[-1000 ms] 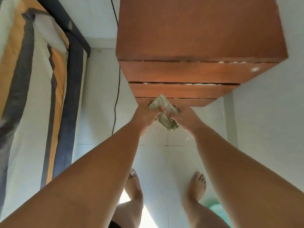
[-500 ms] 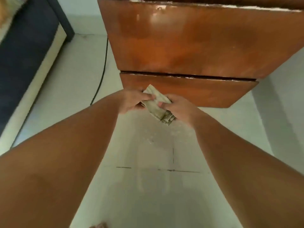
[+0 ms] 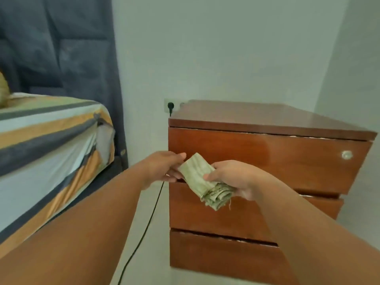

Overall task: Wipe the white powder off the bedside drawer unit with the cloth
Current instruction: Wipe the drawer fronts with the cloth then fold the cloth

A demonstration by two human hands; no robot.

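Head view, folded cloth (image 3: 202,179) at frame centre before the brown drawer unit (image 3: 267,161), right hand (image 3: 232,177) gripping its lower end, left hand (image 3: 164,167) pinching its upper corner.

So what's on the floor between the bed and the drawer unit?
In the head view, only a black cable crosses the bare floor between the bed and the drawer unit, running down from the wall socket.
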